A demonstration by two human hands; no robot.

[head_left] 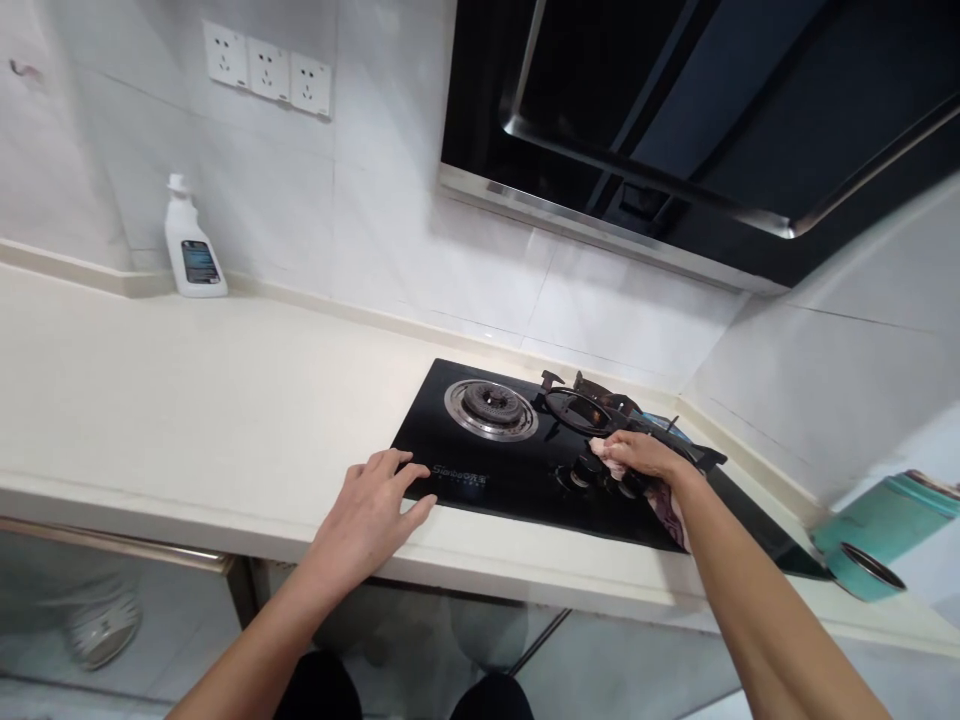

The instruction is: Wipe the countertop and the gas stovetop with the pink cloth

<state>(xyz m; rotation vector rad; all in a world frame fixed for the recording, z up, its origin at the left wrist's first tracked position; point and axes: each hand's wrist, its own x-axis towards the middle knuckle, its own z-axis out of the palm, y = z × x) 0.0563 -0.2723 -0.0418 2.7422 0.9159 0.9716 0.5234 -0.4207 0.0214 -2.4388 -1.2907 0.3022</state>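
- A kitchen, shown first by the black gas hob set into the pale counter.
- A dark range hood above the hob.
- Light wall tiles behind the counter.
- Glossy cabinet fronts beneath it.
- Three wall sockets in a row.

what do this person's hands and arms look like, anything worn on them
Both the left hand and right hand are ungloved. The forearms are bare as far as the picture shows, with no sleeve, watch or bracelet visible. No ring shows on the left; the right's fingers are partly hidden.
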